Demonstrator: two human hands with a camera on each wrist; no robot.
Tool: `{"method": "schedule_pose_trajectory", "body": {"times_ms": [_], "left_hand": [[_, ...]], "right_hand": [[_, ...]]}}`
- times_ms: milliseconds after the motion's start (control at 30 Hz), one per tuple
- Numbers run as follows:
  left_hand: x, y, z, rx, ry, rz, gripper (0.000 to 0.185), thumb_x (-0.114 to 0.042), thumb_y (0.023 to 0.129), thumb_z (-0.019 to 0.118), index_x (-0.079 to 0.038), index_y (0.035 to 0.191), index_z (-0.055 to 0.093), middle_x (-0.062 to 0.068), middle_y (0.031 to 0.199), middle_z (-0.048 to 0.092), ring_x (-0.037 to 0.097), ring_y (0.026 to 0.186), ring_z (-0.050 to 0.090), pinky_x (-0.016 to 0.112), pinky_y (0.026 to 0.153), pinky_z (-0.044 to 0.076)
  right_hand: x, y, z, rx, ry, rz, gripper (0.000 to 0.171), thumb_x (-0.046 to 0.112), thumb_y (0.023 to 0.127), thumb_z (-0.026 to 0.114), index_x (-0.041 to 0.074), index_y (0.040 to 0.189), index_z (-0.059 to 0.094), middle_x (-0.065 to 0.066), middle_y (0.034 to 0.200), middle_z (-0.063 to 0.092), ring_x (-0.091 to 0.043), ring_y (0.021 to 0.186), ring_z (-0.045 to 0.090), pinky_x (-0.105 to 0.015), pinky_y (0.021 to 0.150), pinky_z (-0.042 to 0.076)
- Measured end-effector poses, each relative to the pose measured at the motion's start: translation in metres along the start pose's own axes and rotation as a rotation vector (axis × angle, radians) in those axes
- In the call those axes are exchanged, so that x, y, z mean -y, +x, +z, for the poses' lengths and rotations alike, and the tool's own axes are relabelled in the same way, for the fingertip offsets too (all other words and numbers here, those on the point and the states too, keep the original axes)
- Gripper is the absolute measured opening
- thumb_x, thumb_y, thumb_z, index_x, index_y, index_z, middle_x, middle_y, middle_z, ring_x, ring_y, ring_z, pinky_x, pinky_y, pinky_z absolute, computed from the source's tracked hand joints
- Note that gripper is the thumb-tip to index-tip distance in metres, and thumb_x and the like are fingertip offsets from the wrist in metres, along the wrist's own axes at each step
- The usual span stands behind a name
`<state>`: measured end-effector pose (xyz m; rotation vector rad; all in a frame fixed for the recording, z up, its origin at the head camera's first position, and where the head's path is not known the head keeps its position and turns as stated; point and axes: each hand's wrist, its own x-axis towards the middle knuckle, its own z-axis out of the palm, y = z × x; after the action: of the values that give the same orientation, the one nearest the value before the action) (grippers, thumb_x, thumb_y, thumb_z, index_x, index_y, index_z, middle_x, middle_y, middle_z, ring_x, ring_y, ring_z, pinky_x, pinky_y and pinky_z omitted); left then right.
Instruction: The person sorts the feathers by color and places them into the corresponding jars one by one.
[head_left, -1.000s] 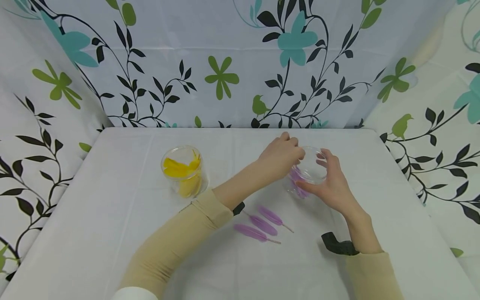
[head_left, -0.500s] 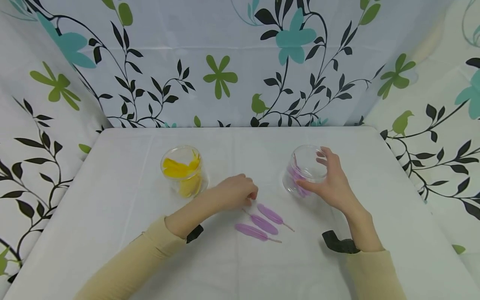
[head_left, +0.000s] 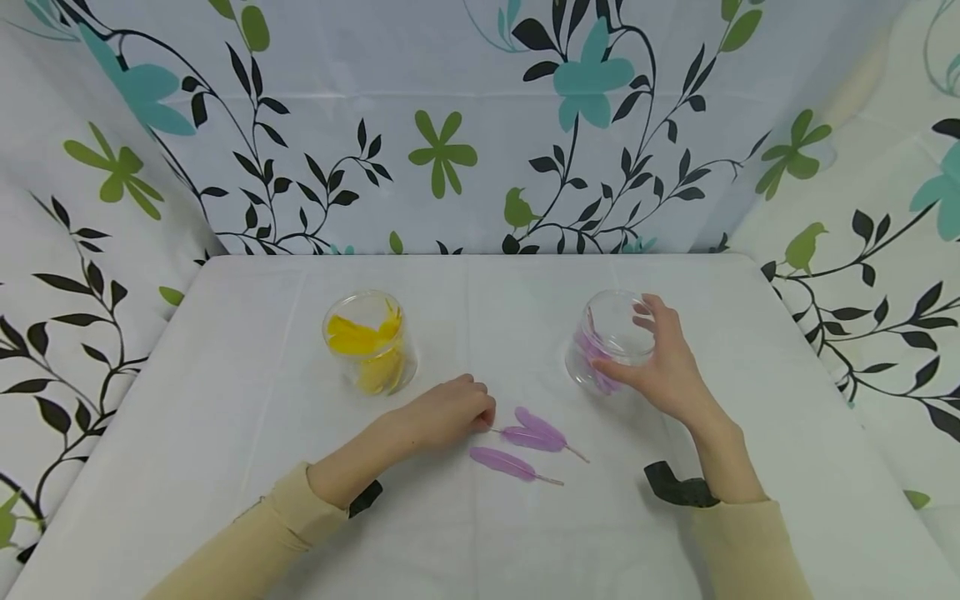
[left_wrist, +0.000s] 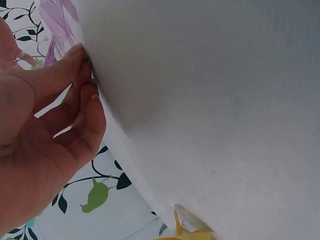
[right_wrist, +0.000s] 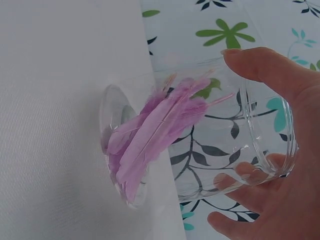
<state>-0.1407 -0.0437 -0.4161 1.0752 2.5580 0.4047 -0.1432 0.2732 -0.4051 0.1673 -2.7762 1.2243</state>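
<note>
Both arms wear long, close-fitting beige sleeves that end just short of the wrists. A black strap wraps each wrist below the cuff. The hands, left hand (head_left: 448,412) and right hand (head_left: 663,371), are bare, without rings or gloves.

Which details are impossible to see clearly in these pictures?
- Left hand, head view: its fingertips curl under, so a grip on the feather quill cannot be confirmed.
- Left wrist view: the loose feathers are out of frame, and the clear jar is cut by the top edge.
- Purple feathers in the jar: they overlap, so no count.
- Yellow jar: its feathers overlap too.
</note>
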Motion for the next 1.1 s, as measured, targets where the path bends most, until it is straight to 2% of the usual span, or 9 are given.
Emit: {"method": "schedule_pose_trajectory", "body": {"times_ms": [167,267,367,500,767,833,967,1100], "left_hand": [[0.000,0.000,0.002,-0.017,0.055,0.038,0.006,-0.009,0.093,0.069,-0.012,0.088,0.069,-0.004,0.081,0.057,0.015,0.083,0.046,0.027,0.078,0.046],[0.000,0.000,-0.001,-0.035,0.055,0.050,0.006,-0.009,0.094,0.068,-0.012,0.089,0.068,-0.004,0.082,0.057,0.016,0.084,0.046,0.028,0.080,0.047],[-0.002,0.001,-0.009,-0.062,0.036,0.061,0.004,-0.010,0.097,0.065,-0.010,0.093,0.066,-0.003,0.085,0.058,0.016,0.086,0.047,0.029,0.083,0.047],[-0.009,0.007,-0.027,-0.122,0.011,0.069,0.004,-0.010,0.099,0.062,-0.008,0.097,0.065,0.000,0.088,0.061,0.018,0.086,0.048,0.029,0.082,0.048],[-0.039,0.036,-0.066,-0.280,0.067,0.027,0.008,-0.011,0.099,0.061,-0.006,0.103,0.066,0.005,0.094,0.068,0.022,0.088,0.052,0.030,0.083,0.049],[-0.046,0.044,-0.074,-0.307,0.099,0.040,0.009,-0.010,0.099,0.060,-0.004,0.103,0.066,0.007,0.095,0.069,0.023,0.088,0.053,0.031,0.084,0.048],[-0.057,0.058,-0.087,-0.314,0.176,0.048,0.011,-0.010,0.100,0.059,-0.003,0.105,0.066,0.008,0.099,0.070,0.024,0.090,0.056,0.032,0.088,0.046],[-0.066,0.070,-0.099,-0.287,0.272,0.031,0.012,-0.005,0.099,0.060,-0.004,0.109,0.066,0.008,0.103,0.069,0.024,0.095,0.057,0.032,0.094,0.045]], "right_hand": [[-0.001,0.000,0.000,0.000,0.002,0.000,0.110,0.037,0.077,0.087,0.014,0.157,0.016,-0.020,0.151,0.033,-0.039,0.141,0.038,-0.072,0.106,0.032],[0.000,0.000,0.000,0.000,-0.003,0.000,0.110,0.038,0.077,0.087,0.014,0.157,0.016,-0.020,0.152,0.032,-0.039,0.141,0.038,-0.072,0.106,0.032],[0.000,0.000,0.000,0.000,-0.005,-0.003,0.110,0.038,0.077,0.087,0.014,0.157,0.016,-0.020,0.152,0.032,-0.040,0.141,0.038,-0.073,0.106,0.032],[-0.001,0.000,0.000,0.000,-0.005,-0.004,0.110,0.038,0.077,0.087,0.013,0.157,0.016,-0.020,0.152,0.031,-0.040,0.140,0.038,-0.073,0.105,0.033],[-0.002,-0.001,0.000,0.002,-0.012,0.014,0.110,0.041,0.077,0.085,0.013,0.157,0.015,-0.020,0.153,0.031,-0.039,0.141,0.038,-0.072,0.105,0.033],[-0.002,-0.001,0.000,0.003,-0.014,0.024,0.110,0.043,0.078,0.085,0.014,0.158,0.015,-0.020,0.154,0.030,-0.039,0.141,0.038,-0.072,0.106,0.033],[-0.001,-0.001,0.001,0.008,-0.010,0.036,0.111,0.043,0.078,0.085,0.015,0.158,0.014,-0.020,0.154,0.029,-0.040,0.141,0.037,-0.073,0.105,0.033],[0.001,-0.001,0.000,0.010,-0.006,0.041,0.112,0.043,0.077,0.085,0.014,0.158,0.013,-0.021,0.152,0.030,-0.041,0.141,0.038,-0.073,0.105,0.033]]}}
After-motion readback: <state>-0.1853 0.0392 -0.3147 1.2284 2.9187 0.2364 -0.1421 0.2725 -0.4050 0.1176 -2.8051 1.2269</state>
